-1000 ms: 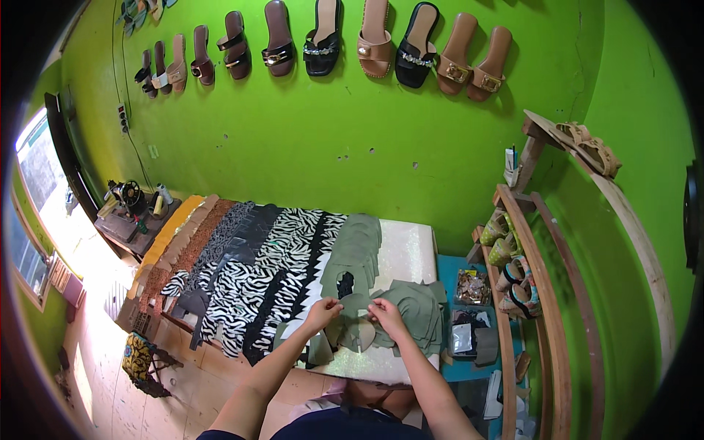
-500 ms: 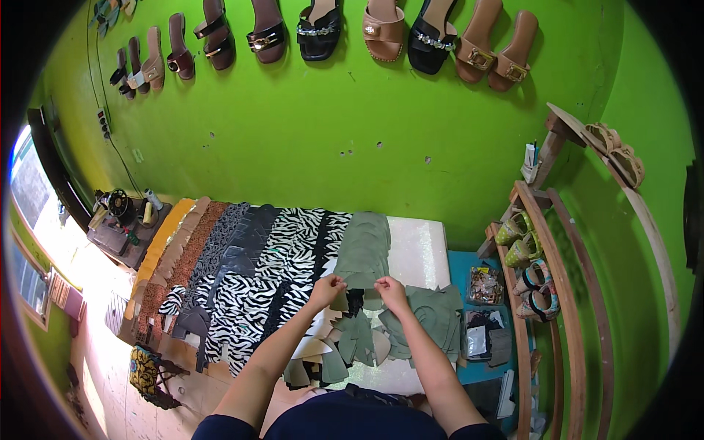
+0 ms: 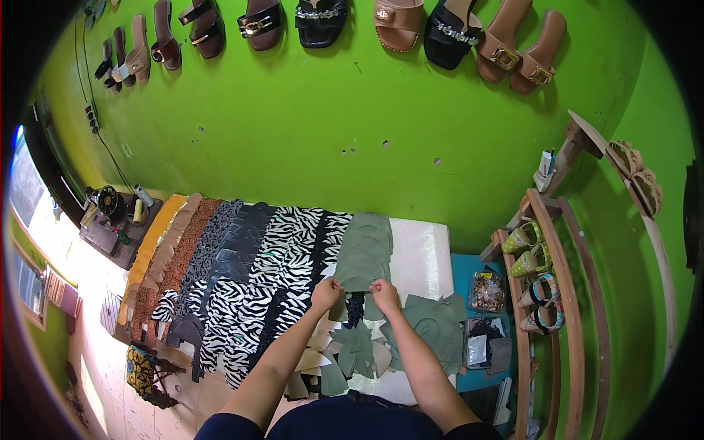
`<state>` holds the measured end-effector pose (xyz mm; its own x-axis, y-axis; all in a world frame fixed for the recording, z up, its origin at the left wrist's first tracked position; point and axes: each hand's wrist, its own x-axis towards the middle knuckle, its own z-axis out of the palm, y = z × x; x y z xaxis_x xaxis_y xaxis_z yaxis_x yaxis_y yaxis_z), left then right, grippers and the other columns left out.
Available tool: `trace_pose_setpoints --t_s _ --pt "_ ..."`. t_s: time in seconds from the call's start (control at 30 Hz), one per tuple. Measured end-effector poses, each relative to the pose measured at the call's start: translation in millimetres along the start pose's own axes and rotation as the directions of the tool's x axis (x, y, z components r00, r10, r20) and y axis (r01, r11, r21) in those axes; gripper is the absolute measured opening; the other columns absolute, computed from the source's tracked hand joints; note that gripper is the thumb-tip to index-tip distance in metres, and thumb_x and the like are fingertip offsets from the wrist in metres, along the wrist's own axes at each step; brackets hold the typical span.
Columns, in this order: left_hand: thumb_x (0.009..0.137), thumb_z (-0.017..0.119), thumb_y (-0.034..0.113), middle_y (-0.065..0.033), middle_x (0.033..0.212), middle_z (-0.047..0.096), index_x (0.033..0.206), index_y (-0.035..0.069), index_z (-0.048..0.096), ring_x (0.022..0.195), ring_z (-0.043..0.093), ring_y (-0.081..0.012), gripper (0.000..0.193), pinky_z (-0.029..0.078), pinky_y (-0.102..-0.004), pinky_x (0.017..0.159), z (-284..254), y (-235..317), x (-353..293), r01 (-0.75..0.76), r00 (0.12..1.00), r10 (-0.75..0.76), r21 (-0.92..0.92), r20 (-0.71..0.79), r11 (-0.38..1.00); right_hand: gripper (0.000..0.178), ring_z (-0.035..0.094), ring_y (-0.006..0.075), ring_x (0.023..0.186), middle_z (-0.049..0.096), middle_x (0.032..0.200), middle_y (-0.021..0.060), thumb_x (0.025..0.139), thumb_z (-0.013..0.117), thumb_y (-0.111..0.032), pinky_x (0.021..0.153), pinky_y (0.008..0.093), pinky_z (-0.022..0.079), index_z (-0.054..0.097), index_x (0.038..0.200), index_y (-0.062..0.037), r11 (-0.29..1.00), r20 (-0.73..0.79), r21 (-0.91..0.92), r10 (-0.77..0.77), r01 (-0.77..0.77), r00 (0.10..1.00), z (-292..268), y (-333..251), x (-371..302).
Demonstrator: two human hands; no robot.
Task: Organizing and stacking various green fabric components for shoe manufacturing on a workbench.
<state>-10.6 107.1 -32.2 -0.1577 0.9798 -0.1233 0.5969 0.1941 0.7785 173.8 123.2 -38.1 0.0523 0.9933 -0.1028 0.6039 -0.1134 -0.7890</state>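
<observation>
Sandals (image 3: 320,16) on green wall (image 3: 308,125), sewing machine (image 3: 110,202) at left.

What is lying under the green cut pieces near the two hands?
Under the green cut pieces lies a white table top; beside them are zebra-print sheets. Whatever the pieces cover cannot be seen.

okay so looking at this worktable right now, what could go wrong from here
Both hands, left hand and right hand, pinch the olive green cut piece at its near edge, so it could skew as it is laid. The loose green pieces near the table's front edge could probably get swept off by a forearm.
</observation>
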Motion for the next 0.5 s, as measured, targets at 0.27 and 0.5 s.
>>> trace_pose_setpoints --t_s 0.27,0.5 --pt "0.072 0.063 0.025 -0.0077 0.079 0.063 0.087 0.009 0.060 0.077 0.061 -0.0240 0.022 0.047 -0.0339 0.068 10 -11 11 0.102 0.990 -0.108 0.071 0.086 0.992 0.015 0.061 0.0277 0.077 0.064 0.081 0.0110 0.077 0.059 -0.019 0.067 0.0369 0.047 0.060 0.085 -0.0060 0.984 -0.005 -0.179 0.016 -0.017 1.000 11 6 10" --pt "0.073 0.061 0.027 -0.0108 0.083 0.064 0.106 0.012 0.048 0.083 0.061 -0.0280 0.039 0.044 -0.0398 0.073 14 -7 10 0.111 0.985 -0.135 0.205 0.103 0.972 0.012 0.053 0.0317 0.087 0.057 0.088 0.0125 0.076 0.056 -0.016 0.072 0.0412 0.044 0.055 0.084 -0.0072 0.893 -0.085 -0.422 -0.209 0.155 0.974 24 8 2"
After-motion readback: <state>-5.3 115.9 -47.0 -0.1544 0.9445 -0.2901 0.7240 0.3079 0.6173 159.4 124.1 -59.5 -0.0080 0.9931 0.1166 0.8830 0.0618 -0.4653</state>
